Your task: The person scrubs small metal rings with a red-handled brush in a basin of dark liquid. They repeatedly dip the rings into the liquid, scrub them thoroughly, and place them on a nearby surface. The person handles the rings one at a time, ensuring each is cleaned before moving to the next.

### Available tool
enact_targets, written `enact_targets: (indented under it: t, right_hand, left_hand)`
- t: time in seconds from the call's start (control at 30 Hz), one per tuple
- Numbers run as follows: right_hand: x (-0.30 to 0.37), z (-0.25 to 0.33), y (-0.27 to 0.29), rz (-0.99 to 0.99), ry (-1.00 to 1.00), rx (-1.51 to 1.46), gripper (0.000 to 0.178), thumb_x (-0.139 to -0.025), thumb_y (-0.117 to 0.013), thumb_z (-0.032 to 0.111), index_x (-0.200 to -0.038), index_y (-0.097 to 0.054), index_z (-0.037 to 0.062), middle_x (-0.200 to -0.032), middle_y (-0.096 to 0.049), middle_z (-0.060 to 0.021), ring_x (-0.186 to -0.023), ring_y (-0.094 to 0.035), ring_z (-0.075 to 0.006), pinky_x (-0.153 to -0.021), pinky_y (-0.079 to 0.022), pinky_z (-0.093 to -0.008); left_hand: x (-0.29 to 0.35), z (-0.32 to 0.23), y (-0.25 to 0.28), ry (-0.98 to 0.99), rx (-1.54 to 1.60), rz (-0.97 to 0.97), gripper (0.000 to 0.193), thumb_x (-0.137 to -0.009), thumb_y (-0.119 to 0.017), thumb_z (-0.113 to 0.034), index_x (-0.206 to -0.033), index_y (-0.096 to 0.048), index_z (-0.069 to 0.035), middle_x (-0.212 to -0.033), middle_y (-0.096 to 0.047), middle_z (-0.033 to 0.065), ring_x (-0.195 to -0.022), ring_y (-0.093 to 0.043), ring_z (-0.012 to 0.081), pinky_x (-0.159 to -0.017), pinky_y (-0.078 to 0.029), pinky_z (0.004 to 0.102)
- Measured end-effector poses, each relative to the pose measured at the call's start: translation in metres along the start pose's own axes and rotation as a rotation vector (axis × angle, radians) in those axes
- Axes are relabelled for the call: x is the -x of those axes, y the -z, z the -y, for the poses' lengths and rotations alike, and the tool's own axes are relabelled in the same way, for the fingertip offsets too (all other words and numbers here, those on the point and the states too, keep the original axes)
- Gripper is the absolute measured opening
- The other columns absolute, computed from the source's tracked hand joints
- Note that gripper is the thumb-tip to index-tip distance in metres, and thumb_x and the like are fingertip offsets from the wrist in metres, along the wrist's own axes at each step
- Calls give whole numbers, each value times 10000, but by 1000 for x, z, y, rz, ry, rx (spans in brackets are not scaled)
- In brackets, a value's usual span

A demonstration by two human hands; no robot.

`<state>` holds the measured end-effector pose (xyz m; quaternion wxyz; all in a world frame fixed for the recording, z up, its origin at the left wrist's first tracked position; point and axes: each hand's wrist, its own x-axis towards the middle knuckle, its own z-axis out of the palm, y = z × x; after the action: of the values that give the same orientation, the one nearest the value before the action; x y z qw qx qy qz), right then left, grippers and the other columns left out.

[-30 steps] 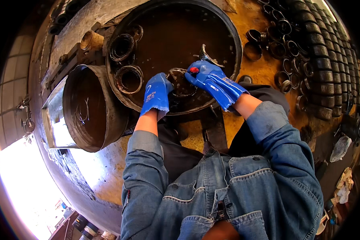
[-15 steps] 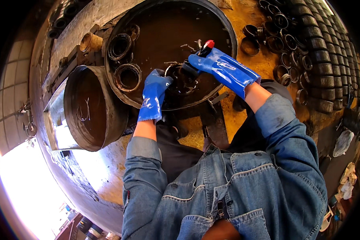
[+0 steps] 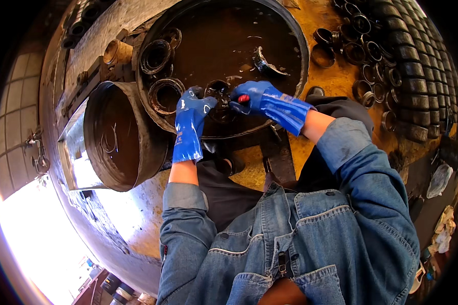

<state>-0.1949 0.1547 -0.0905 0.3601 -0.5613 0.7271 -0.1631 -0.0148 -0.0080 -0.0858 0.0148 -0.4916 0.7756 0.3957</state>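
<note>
Blue gloves cover both of my hands over a wide round tub [image 3: 304, 56] of dark brown liquid. My left hand [image 3: 192, 111] is closed on the left edge of a dark, oily ring-shaped part [image 3: 218, 91], low in the tub's near side. Against that part's right side, my right hand [image 3: 252, 96] is wrapped round a tool with a red handle end [image 3: 244, 98]; its working end is hidden. Further right in the tub is a shiny curved strip [image 3: 265, 63]; whether solid or splashing liquid, I cannot tell. Several oily rings [image 3: 166, 96] sit along the tub's left side.
Left of the tub stands an open metal drum [image 3: 132, 168] with dark liquid inside. Several loose metal rings [image 3: 323, 56] lie on the yellowish floor at right, beside stacked rows of dark cylindrical parts [image 3: 409, 76]. A rusty cup-shaped piece [image 3: 118, 52] rests at upper left.
My right hand has come down and left with the red-handled tool, toward the ring-shaped part. The shiny curved strip now shows in the tub at right. My left hand stays nearly in place.
</note>
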Motion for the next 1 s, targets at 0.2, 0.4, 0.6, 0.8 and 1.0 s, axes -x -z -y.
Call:
enact_targets:
  t: [0.2, 0.4, 0.6, 0.8, 1.0]
  right_hand:
    - [-8, 14, 1, -257, 490, 616, 430, -935, -694, 202, -1349, -583, 172, -1253, -666, -55, -743, -754, -228, -594, -599, -391]
    - [-12, 17, -5, -151, 290, 470, 473, -891, -740, 230, -1348, -619, 229, -1180, -724, -56, -820, -762, -268, -663, -609, -417]
    - [-16, 5, -22, -22, -78, -28, 273, -915, -711, 381, -1076, -763, 166, -1069, -774, -113, -932, -739, -365, -809, -584, -464]
    - [17, 22, 11, 157, -172, -554, 418, -920, -640, 464, -1044, -774, 88, -904, -767, -160, -825, -714, -357, -777, -550, -449]
    - [4, 27, 17, 229, -173, -641, 486, -920, -638, 521, -1107, -753, 87, -913, -755, -120, -788, -695, -275, -760, -528, -403]
  left_hand:
    - [6, -2, -9, -7, -153, 32, 557, -775, -801, -259, -1264, -709, -9, -1222, -747, 219, -1169, -714, 343, -995, -551, 401]
    - [12, 0, -1, 17, -139, 68, 559, -788, -807, -269, -1264, -700, 4, -1236, -741, 226, -1174, -706, 358, -1009, -540, 403]
    - [10, 0, -7, 15, -86, 22, 582, -790, -818, -279, -1272, -690, 22, -1185, -750, 208, -1097, -719, 319, -953, -554, 381]
    - [16, -5, 0, -41, -124, -15, 593, -800, -828, -304, -1274, -690, 24, -1227, -743, 229, -1162, -712, 356, -1003, -544, 395]
    - [12, -16, 1, -65, -126, 5, 602, -810, -853, -355, -1253, -700, 23, -1216, -749, 222, -1153, -716, 352, -986, -551, 394]
